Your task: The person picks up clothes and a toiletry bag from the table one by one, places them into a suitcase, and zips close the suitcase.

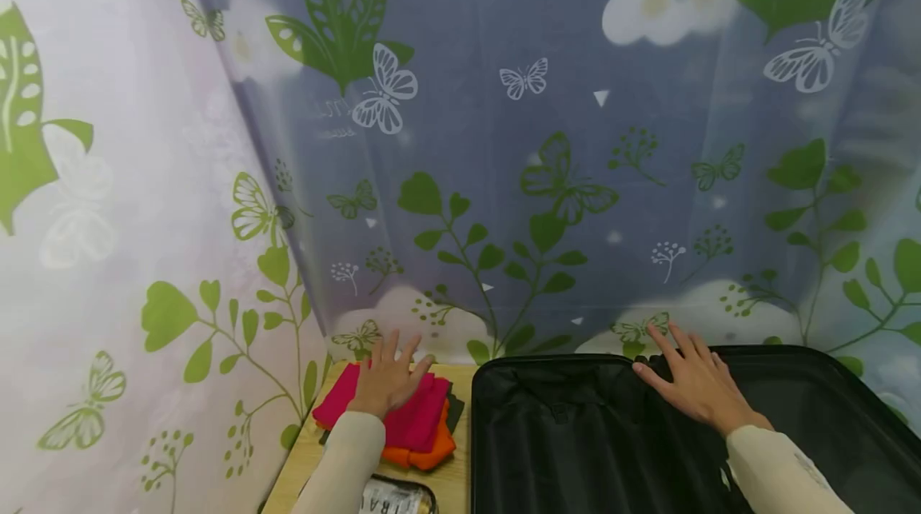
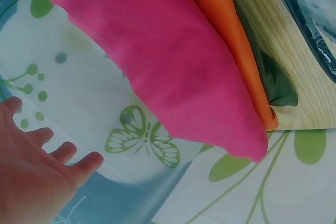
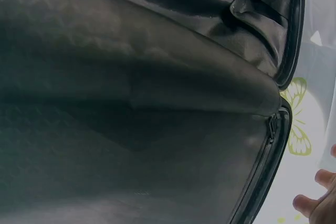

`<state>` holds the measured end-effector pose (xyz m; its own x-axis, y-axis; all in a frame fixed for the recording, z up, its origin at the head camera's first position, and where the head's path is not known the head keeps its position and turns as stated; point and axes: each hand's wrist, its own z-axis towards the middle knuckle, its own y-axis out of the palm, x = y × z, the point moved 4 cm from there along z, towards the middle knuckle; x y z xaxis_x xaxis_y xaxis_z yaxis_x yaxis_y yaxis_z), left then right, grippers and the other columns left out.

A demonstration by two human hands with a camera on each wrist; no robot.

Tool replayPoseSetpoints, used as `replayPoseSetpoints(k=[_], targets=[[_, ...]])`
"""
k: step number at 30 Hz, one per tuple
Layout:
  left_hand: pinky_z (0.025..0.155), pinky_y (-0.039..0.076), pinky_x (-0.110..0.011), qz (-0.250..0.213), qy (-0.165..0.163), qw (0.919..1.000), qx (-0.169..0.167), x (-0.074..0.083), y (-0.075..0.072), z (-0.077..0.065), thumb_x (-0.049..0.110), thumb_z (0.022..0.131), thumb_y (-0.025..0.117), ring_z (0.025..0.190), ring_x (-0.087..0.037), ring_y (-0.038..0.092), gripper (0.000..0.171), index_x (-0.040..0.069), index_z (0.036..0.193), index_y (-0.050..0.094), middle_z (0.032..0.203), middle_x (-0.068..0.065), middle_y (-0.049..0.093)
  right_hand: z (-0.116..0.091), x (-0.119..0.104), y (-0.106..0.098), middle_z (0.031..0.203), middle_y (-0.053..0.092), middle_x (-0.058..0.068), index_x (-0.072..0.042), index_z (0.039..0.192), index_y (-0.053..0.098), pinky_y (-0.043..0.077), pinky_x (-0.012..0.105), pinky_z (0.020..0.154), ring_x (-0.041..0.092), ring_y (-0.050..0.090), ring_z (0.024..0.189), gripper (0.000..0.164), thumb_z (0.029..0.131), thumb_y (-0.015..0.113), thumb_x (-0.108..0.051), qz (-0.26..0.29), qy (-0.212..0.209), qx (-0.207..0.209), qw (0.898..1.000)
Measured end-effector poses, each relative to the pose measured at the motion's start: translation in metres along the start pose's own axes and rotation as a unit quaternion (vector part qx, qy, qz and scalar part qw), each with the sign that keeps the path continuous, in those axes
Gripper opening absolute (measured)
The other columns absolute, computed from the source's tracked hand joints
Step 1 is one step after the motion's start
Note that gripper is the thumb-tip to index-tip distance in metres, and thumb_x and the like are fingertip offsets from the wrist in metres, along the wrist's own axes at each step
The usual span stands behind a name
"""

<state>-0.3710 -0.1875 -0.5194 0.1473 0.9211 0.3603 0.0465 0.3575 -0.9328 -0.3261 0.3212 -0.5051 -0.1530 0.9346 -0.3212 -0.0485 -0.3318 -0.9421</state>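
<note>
My left hand (image 1: 389, 380), fingers spread, is over a stack of folded cloth on the left. Bright pink cloth (image 1: 424, 416) lies on top, with orange cloth (image 1: 420, 456) and dark green cloth (image 2: 277, 80) showing beneath it. In the left wrist view this hand (image 2: 39, 166) appears apart from the stack and holds nothing. My right hand (image 1: 696, 380) is spread above the middle of an open black suitcase (image 1: 561, 442), near its far edge. The right wrist view shows the suitcase lining (image 3: 157, 150) and zipper (image 3: 272, 128), with only some fingertips (image 3: 304, 203) at the edge.
A clear pouch (image 1: 394, 496) with a dark border and printed lettering lies nearer me, partly under the left sleeve. Cloth and pouch rest on a light wooden table (image 1: 298, 482). A leaf-and-butterfly patterned curtain (image 1: 460, 138) hangs behind and along the left side.
</note>
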Motion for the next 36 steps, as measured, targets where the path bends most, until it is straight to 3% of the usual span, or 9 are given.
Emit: replayPoseSetpoints(k=[13, 22, 36], targets=[[0.118, 0.035, -0.080, -0.007, 0.004, 0.9999, 0.013, 0.001, -0.007, -0.012, 0.051, 0.114, 0.049, 0.160, -0.052, 0.030, 0.063, 0.020, 0.169, 0.042, 0.179, -0.020, 0.025, -0.009, 0.003, 0.004, 0.174, 0.019, 0.037, -0.008, 0.173, 0.027, 0.034, 0.091, 0.100, 0.071, 0.027, 0.147, 0.094, 0.107, 0.051, -0.071, 0.013, 0.002, -0.007, 1.000], [0.114, 0.040, -0.080, -0.008, 0.007, 0.9998, 0.017, -0.008, -0.003, -0.019, 0.051, 0.113, 0.051, 0.156, -0.056, 0.034, 0.064, 0.016, 0.166, 0.046, 0.177, -0.024, 0.026, -0.017, 0.003, 0.006, 0.170, 0.024, 0.041, -0.008, 0.173, 0.025, 0.036, 0.090, 0.100, 0.073, 0.032, 0.143, 0.094, 0.107, 0.054, -0.068, 0.020, 0.005, -0.011, 1.000], [0.111, 0.046, -0.075, 0.018, -0.034, 0.9991, 0.017, -0.022, -0.008, -0.034, 0.040, 0.111, 0.058, 0.151, -0.054, 0.042, 0.056, 0.012, 0.160, 0.053, 0.174, -0.021, 0.034, -0.030, 0.000, 0.009, 0.164, 0.037, 0.040, -0.005, 0.171, 0.030, 0.043, 0.084, 0.095, 0.070, 0.047, 0.135, 0.095, 0.106, 0.056, -0.068, 0.001, 0.008, 0.001, 1.000]])
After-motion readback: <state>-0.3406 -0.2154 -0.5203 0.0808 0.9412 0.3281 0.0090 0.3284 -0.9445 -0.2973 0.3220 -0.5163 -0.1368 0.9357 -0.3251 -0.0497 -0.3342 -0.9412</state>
